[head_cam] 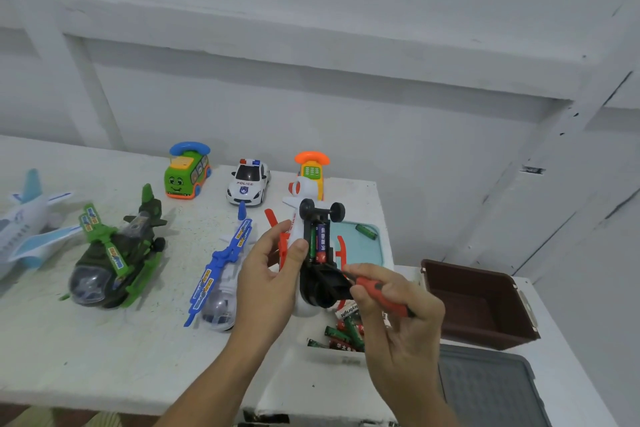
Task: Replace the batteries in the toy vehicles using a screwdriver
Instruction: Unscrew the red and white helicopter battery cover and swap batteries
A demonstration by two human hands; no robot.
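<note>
head view: belly-up toy helicopter [295, 230] runs lengthwise away.

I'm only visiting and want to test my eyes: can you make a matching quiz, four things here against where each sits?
Things:
1 police car
2 screwdriver
3 loose green battery
4 white toy

Places:
A right hand
B teal tray
C left hand
D back of table, beside green bus

Pairs: 1-D, 2-A, 3-B, 4-C
</note>
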